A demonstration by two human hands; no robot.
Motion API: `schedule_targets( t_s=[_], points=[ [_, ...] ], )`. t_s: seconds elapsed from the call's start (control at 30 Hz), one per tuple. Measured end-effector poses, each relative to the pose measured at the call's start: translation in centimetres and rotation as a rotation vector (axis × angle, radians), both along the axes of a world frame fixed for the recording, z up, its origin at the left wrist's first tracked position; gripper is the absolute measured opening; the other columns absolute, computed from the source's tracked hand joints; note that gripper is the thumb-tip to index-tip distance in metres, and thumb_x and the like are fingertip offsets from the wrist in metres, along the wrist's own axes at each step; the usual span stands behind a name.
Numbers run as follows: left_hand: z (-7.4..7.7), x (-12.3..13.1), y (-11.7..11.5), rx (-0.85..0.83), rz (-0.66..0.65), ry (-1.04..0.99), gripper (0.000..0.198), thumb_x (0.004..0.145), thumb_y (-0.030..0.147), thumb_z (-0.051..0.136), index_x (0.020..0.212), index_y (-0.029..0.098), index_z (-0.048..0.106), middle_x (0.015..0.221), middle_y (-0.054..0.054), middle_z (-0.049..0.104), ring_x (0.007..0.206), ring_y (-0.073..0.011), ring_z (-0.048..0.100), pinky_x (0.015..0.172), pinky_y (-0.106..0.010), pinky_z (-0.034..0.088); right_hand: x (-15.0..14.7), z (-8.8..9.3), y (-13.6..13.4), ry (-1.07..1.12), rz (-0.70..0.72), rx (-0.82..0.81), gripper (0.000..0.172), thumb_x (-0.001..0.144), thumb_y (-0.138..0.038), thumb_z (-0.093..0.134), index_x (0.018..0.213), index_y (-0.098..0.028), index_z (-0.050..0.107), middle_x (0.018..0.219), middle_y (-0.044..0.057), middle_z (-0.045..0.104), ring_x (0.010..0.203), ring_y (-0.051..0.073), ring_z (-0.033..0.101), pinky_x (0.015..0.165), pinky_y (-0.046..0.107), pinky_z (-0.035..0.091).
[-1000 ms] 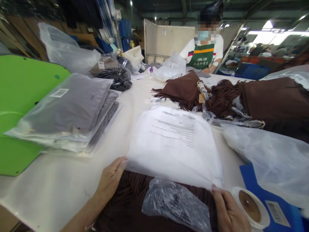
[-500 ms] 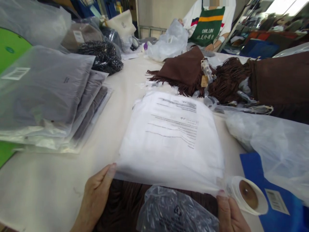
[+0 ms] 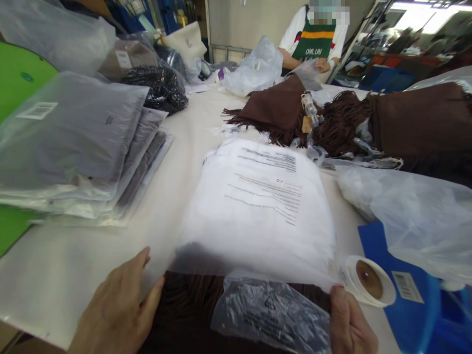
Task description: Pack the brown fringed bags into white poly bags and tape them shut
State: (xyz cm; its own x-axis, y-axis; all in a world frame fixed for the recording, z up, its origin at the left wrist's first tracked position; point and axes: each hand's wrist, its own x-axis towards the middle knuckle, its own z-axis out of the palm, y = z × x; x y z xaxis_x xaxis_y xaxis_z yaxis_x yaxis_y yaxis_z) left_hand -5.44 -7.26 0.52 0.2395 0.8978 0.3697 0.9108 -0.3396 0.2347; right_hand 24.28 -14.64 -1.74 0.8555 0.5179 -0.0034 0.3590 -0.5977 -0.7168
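Observation:
In front of me a frosted plastic bag (image 3: 254, 221) with printed lines of text lies flat, its near edge toward me. My right hand (image 3: 350, 314) pinches the right corner of that edge. My left hand (image 3: 118, 300) is open beside the left corner, thumb and fingers apart, the thumb close to a dark brown fringed piece (image 3: 184, 305). The brown piece lies at the near edge, and a dark patch shows through the plastic there. On top of it sits crinkled clear plastic (image 3: 273, 309) with print.
Bagged grey items (image 3: 84, 132) are stacked on the left. Brown fringed bags (image 3: 276, 105) lie at the back right. A tape roll (image 3: 387, 290) stands by a blue sheet (image 3: 409, 314) and loose plastic bags (image 3: 413, 216). A co-worker (image 3: 315, 42) stands across the table.
My left hand has let go of the plastic bag's left corner, moved left and opened. My right hand keeps its pinch. The co-worker's hands now hold a clear plastic bag.

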Motion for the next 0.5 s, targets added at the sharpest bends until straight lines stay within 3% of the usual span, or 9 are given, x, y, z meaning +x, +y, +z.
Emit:
schedule_targets(
  t_s=[0.07,0.13,0.2,0.27,0.37,0.5],
  points=[
    [0.5,3.1,-1.2,0.178,-0.181,0.026,0.035,0.087,0.025,0.042,0.121,0.016,0.049,0.11,-0.01,0.061,0.102,-0.0214,0.057,0.089,-0.033,0.045,0.2,0.0,0.1,-0.041,0.036,0.025,0.054,0.076,-0.07,0.037,0.066,-0.021,0.057,0.054,-0.003,0.052,0.053,0.012,0.044,0.05,0.02,0.036],
    [0.3,7.4,-2.4,0.37,-0.578,-0.032,0.031,0.089,0.02,0.039,0.116,0.022,0.054,0.112,-0.002,0.062,0.108,-0.0158,0.053,0.096,-0.027,0.04,0.5,0.0,0.2,-0.063,0.096,0.04,0.054,0.076,-0.07,0.036,0.061,-0.022,0.054,0.05,-0.003,0.05,0.049,0.011,0.044,0.047,0.019,0.036],
    [-0.7,11.4,-3.1,0.374,-0.774,-0.018,0.028,0.088,0.026,0.044,0.112,0.021,0.058,0.114,0.0,0.062,0.113,-0.0184,0.051,0.099,-0.031,0.038,0.9,-0.1,0.2,-0.09,0.172,0.052,0.055,0.076,-0.07,0.035,0.059,-0.022,0.053,0.049,-0.003,0.051,0.047,0.011,0.047,0.045,0.019,0.038],
    [-1.9,13.8,-3.4,0.311,-0.801,-0.031,0.031,0.087,0.037,0.046,0.112,0.021,0.057,0.114,-0.003,0.062,0.112,-0.0218,0.051,0.099,-0.039,0.037,1.4,-0.3,0.0,-0.158,0.22,0.072,0.055,0.076,-0.07,0.034,0.067,-0.021,0.059,0.057,-0.001,0.06,0.052,0.013,0.055,0.047,0.019,0.043],
    [-2.9,14.4,-3.3,0.192,-0.795,-0.045,0.036,0.086,0.043,0.048,0.116,0.023,0.054,0.12,-0.005,0.059,0.114,-0.0233,0.05,0.098,-0.045,0.035,2.2,-1.0,-1.2,-0.284,0.279,0.099,0.056,0.079,-0.066,0.035,0.091,-0.02,0.065,0.086,0.004,0.07,0.075,0.017,0.066,0.061,0.02,0.05],
    [-2.0,13.3,-3.2,0.054,-0.812,-0.016,0.037,0.088,0.042,0.046,0.12,0.024,0.05,0.125,-0.004,0.055,0.117,-0.022,0.047,0.1,-0.045,0.031,3.4,-2.5,-4.6,-0.393,0.463,0.084,0.046,0.084,-0.055,0.037,0.101,-0.024,0.066,0.096,0.001,0.07,0.082,0.015,0.067,0.064,0.018,0.052]
  ],
)
